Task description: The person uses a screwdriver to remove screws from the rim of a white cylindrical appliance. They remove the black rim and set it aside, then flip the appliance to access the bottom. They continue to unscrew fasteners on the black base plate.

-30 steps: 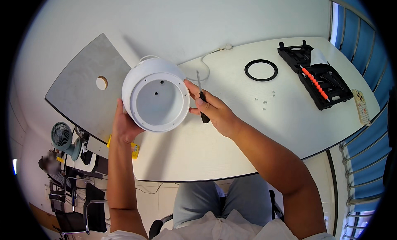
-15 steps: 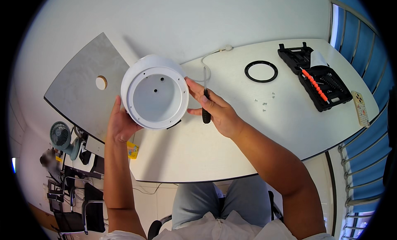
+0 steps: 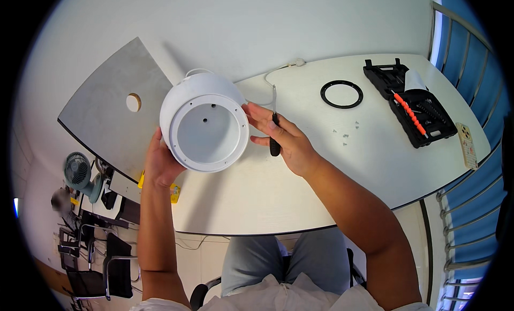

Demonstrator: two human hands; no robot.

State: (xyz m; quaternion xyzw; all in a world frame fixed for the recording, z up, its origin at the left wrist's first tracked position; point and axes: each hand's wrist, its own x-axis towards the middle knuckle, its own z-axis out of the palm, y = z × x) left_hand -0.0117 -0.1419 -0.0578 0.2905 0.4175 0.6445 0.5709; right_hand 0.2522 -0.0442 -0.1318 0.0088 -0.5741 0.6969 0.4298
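Observation:
A white rounded housing (image 3: 188,88) is held up over the table, its round opening tilted toward me. Small holes dot the flat rim, and two dark holes show on the inside wall. My left hand (image 3: 161,163) supports it from the lower left, with part of the fingers hidden behind it. A screwdriver (image 3: 274,138) with a black handle stands shaft-up in my right hand (image 3: 293,150), gripped near the thumb. The outstretched fingertips of that hand reach the housing's right side. Right of the hand, several small screws (image 3: 345,136) lie loose below a black ring (image 3: 324,98).
An open black tool case (image 3: 413,138) with an orange flexible shaft (image 3: 409,114) lies at the far right, near a phone (image 3: 467,145) at the edge. A cable (image 3: 278,69) runs along the wall. Grey board (image 3: 101,105) with a hole stands left; a yellow packet (image 3: 175,193) is near my left wrist.
The housing has turned slightly, and a dark piece at its lower rim is out of sight now. Both hands moved with it a little, while the screwdriver stayed in my right hand.

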